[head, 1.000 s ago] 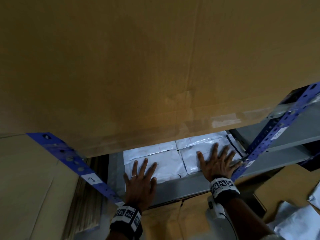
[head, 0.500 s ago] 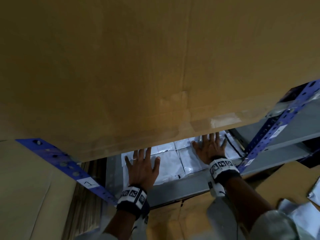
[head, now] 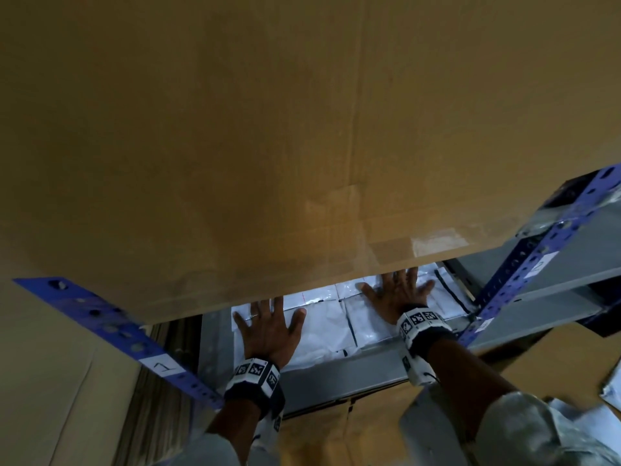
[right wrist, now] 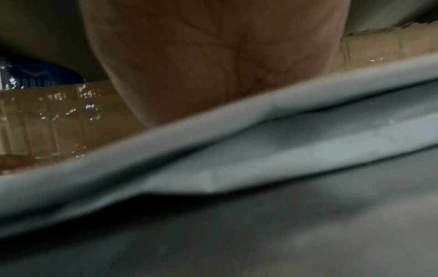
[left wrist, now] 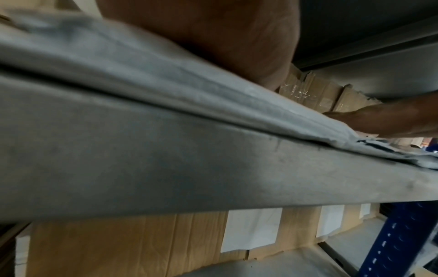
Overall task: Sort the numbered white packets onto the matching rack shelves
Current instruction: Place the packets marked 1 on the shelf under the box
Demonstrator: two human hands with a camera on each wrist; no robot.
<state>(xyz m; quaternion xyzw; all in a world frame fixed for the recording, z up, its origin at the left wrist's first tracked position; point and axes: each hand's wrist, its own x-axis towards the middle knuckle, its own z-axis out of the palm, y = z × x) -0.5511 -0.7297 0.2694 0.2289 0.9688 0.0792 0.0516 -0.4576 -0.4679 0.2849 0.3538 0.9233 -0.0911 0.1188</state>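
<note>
Both hands lie flat on white packets spread on a grey shelf of the rack, under a big cardboard sheet that hides the back of the shelf. The left hand rests palm down on the left packet, fingers straight and spread, tips just under the cardboard edge. The right hand reaches deeper in, also palm down with spread fingers, on the right packet. Neither grip pinches anything; both press with open palms.

The packets lie directly beneath and ahead of the hands, side by side, their long axes running into the shelf, away from the person. Their near edges sit close to the shelf's front lip, which the left wrist view shows as a grey band with the packet edge on top of it. So the move, as I judge it, is a push straight back along that axis, each hand on its own packet, the right one further along.

A blue upright on the left bears a label that seems to read 1; another upright stands right of the right hand. More packets lie at the lower right
</note>
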